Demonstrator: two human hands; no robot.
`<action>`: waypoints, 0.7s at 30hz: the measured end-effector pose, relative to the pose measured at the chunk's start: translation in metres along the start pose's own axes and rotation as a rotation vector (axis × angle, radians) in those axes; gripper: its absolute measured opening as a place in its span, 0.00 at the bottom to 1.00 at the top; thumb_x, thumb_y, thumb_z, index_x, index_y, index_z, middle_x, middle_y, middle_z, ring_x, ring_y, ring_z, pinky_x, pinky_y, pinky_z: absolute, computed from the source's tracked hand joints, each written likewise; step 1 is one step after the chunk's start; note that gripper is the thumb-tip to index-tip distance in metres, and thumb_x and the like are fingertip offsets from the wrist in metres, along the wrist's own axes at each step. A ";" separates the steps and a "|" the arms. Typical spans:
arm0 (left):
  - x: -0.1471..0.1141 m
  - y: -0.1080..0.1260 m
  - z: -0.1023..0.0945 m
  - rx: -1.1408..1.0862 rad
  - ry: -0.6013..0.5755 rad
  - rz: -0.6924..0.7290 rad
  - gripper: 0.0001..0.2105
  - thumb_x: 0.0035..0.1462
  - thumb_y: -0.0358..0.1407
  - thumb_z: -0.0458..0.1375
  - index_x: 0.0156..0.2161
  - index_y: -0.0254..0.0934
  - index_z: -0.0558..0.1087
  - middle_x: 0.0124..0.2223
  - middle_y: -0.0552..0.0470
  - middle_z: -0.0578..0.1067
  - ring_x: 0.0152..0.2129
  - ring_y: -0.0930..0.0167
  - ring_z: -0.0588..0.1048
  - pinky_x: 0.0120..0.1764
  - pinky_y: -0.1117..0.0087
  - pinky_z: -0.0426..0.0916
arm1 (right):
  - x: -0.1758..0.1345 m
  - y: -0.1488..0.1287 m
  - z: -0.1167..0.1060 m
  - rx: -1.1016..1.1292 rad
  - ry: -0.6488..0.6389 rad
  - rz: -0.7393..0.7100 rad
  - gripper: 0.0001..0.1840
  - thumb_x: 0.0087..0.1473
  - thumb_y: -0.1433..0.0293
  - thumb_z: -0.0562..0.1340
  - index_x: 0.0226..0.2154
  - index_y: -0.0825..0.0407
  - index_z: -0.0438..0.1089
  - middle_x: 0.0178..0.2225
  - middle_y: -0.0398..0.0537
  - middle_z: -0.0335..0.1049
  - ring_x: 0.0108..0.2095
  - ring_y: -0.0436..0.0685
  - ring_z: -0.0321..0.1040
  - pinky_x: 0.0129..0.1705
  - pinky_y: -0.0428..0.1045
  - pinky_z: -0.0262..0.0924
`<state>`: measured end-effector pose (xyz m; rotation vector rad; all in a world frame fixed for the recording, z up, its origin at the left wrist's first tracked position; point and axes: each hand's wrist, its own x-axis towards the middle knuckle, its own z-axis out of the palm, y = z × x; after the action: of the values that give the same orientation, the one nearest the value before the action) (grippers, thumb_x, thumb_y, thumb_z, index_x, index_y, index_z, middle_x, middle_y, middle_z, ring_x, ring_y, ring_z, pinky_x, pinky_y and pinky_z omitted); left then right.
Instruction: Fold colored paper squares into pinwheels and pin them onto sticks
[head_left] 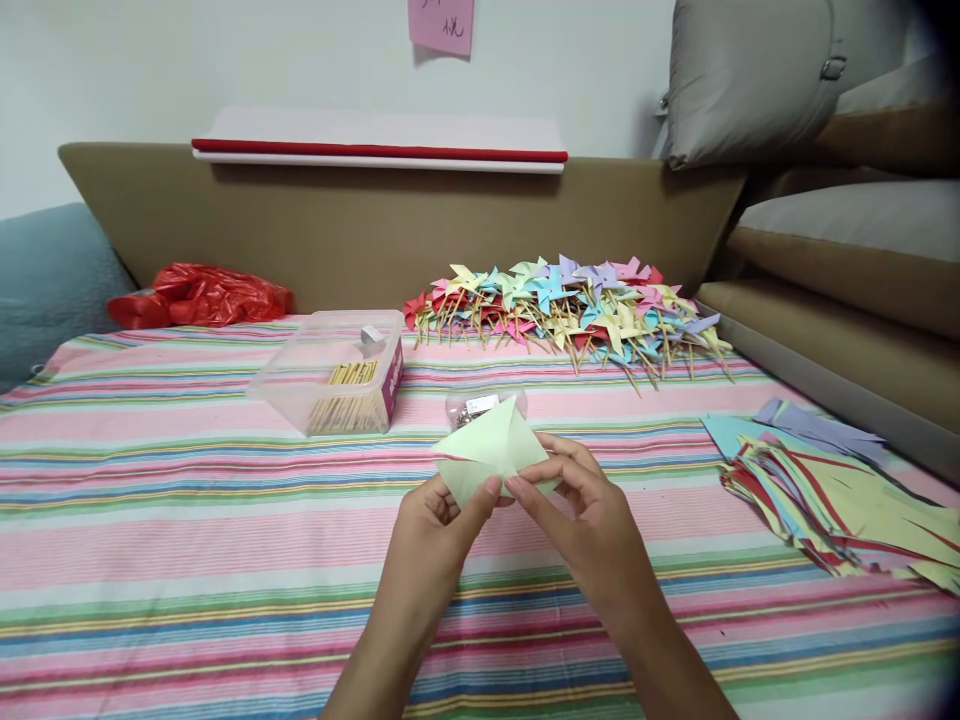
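A pale green square of paper, with slits cut in from its corners, is held up between my two hands over the striped cloth. My left hand pinches its lower edge with the thumb in front. On the other side my right hand grips the lower right part between thumb and fingers. Both thumbs nearly meet near the paper's bottom. Just behind the paper stands a small clear dish of tiny metal pieces with a white label, partly hidden by the paper.
A clear plastic box of wooden sticks stands at the left. Many finished paper pinwheels lie heaped at the back. To the right is a stack of cut coloured paper, beside piled cushions. A red plastic bag lies back left.
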<state>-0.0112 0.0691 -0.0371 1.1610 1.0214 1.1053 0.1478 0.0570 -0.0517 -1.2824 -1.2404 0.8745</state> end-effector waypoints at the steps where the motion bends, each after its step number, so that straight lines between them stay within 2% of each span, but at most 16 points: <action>1: 0.000 0.000 0.000 0.002 -0.005 0.006 0.12 0.56 0.45 0.66 0.39 0.37 0.83 0.35 0.49 0.84 0.38 0.62 0.79 0.42 0.68 0.69 | 0.000 0.000 0.000 0.001 0.002 0.004 0.12 0.52 0.55 0.70 0.31 0.46 0.79 0.59 0.52 0.64 0.63 0.69 0.59 0.64 0.65 0.52; 5: 0.001 0.001 0.001 0.029 0.008 0.028 0.13 0.57 0.44 0.66 0.38 0.36 0.83 0.34 0.49 0.83 0.37 0.61 0.80 0.42 0.66 0.71 | 0.000 -0.002 0.000 0.031 0.002 0.033 0.11 0.50 0.56 0.71 0.30 0.46 0.79 0.59 0.52 0.64 0.64 0.69 0.57 0.64 0.64 0.53; 9: -0.001 0.002 0.001 0.062 0.000 0.047 0.13 0.58 0.44 0.65 0.38 0.36 0.82 0.37 0.48 0.84 0.40 0.61 0.80 0.45 0.65 0.71 | -0.002 -0.007 0.001 0.051 0.016 0.074 0.10 0.50 0.57 0.71 0.28 0.45 0.80 0.58 0.51 0.64 0.62 0.69 0.61 0.62 0.62 0.54; 14: -0.001 0.001 -0.002 0.123 -0.026 0.082 0.12 0.60 0.45 0.63 0.38 0.38 0.82 0.39 0.48 0.84 0.39 0.62 0.79 0.45 0.65 0.70 | -0.001 -0.007 0.000 0.059 0.000 0.053 0.10 0.49 0.57 0.71 0.27 0.46 0.80 0.52 0.50 0.66 0.55 0.66 0.67 0.59 0.60 0.58; 21: -0.001 0.000 -0.004 0.173 -0.023 0.145 0.11 0.61 0.44 0.62 0.37 0.40 0.80 0.38 0.50 0.83 0.39 0.63 0.78 0.44 0.66 0.69 | -0.002 -0.009 0.001 0.048 -0.002 0.035 0.09 0.50 0.58 0.71 0.28 0.46 0.78 0.50 0.49 0.69 0.53 0.66 0.68 0.54 0.59 0.59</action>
<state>-0.0157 0.0691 -0.0371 1.4017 1.0440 1.1305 0.1451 0.0538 -0.0429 -1.2685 -1.1943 0.9258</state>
